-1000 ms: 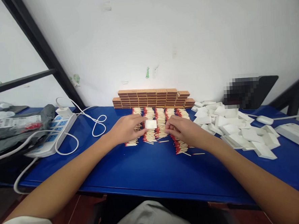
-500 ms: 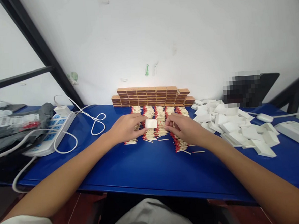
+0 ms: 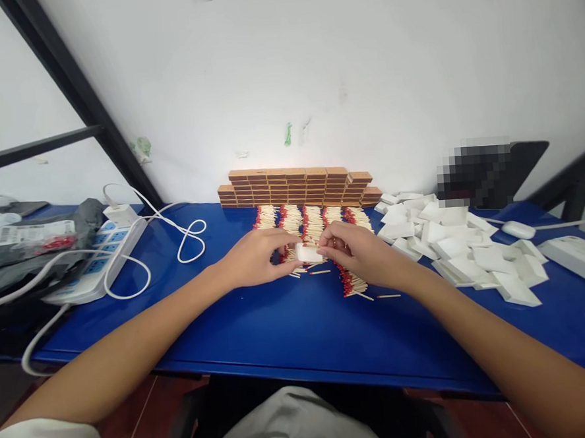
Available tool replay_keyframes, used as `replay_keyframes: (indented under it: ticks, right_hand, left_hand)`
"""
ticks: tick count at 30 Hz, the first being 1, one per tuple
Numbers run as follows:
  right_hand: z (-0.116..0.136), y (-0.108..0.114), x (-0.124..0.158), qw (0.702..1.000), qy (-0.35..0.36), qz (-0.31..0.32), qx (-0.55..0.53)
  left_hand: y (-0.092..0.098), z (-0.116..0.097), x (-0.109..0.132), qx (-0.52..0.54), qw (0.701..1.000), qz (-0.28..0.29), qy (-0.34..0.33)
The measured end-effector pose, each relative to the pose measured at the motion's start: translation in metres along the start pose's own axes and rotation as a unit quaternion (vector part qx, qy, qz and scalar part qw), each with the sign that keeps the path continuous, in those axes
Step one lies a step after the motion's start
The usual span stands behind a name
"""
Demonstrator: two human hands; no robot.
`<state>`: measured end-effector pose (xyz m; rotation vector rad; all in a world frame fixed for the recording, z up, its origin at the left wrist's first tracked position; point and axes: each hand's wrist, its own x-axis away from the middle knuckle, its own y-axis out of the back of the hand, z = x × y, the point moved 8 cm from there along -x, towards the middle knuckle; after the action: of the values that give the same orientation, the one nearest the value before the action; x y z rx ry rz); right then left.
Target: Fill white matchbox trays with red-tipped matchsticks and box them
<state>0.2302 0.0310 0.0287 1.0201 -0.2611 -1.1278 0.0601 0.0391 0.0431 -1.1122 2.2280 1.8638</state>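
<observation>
My left hand (image 3: 258, 257) pinches a small white matchbox tray (image 3: 309, 253) between thumb and fingers, just above the blue table. At the tray's right end is my right hand (image 3: 358, 249), its fingertips pressed together over the tray's edge. Whatever those fingers hold is too small to make out. Beneath and behind both hands lie rows of loose red-tipped matches (image 3: 313, 219), partly covered by the hands. A few stray matches (image 3: 389, 296) rest nearer the front.
Brown matchboxes (image 3: 295, 189) are stacked in a low wall against the white wall. Many white trays (image 3: 452, 235) are heaped on the right, near a dark tablet-like object (image 3: 522, 172). A power strip (image 3: 90, 274) with white cables lies on the left of the blue table (image 3: 280, 339).
My left hand has moved right and slightly toward me with the white tray. The tray now meets the fingertips of my right hand, which has shifted slightly left.
</observation>
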Motion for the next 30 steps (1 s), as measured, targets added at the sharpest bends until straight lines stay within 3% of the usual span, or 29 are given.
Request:
replay_keyframes:
  ticks: [6,18,30]
  right_hand:
    - [0.001,-0.006,0.001,1.000,0.011,0.010,0.000]
    - [0.011,-0.003,0.002,0.999,0.037,0.005,0.014]
    - [0.014,0.014,0.002,0.996,0.060,-0.050,0.047]
  left_hand:
    - [0.002,-0.010,0.001,0.001,1.000,-0.017,-0.017]
    - [0.004,-0.009,0.000,0.004,1.000,-0.018,-0.017]
    - [0.008,-0.009,0.001,-0.011,0.998,-0.039,-0.044]
